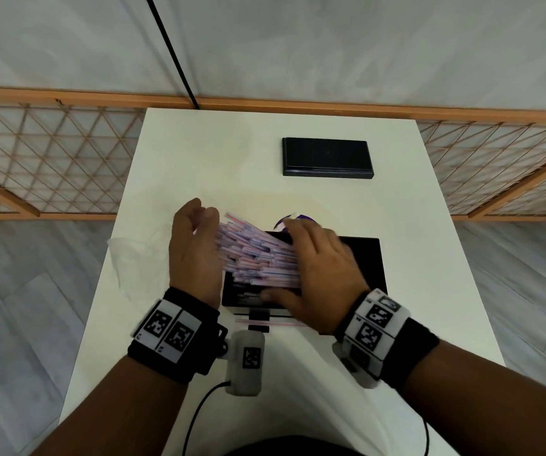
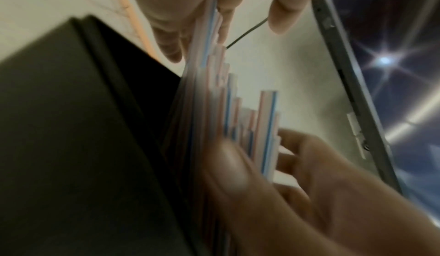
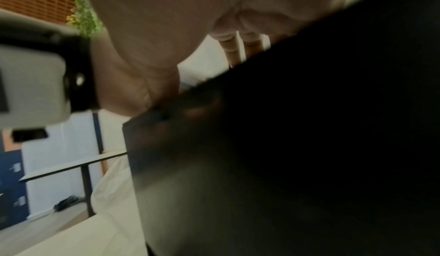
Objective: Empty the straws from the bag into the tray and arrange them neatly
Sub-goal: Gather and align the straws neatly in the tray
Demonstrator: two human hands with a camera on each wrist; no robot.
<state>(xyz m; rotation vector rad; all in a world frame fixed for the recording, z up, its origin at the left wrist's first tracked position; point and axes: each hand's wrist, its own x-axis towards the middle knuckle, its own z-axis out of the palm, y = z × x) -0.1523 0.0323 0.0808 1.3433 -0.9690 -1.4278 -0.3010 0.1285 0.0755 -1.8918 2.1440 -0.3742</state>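
A loose bundle of pink, blue and white striped straws point(image 1: 258, 258) lies slanted across the black tray point(image 1: 365, 258) near the middle of the white table. My left hand point(image 1: 195, 245) stands edgewise against the straws' left ends, fingers loosely bent. In the left wrist view those ends point(image 2: 266, 128) sit uneven between its thumb and fingers, beside the tray wall point(image 2: 71, 128). My right hand point(image 1: 317, 261) lies flat on the bundle's right part, fingers spread, thumb by the tray's near edge. The empty clear bag point(image 1: 139, 255) lies left of my left hand.
One stray straw point(image 1: 265, 322) lies on the table point(image 1: 199, 153) in front of the tray. A second black tray point(image 1: 327, 157) sits further back. A purple and white object point(image 1: 289, 222) peeks out behind my right hand. Wooden lattice screens flank the table.
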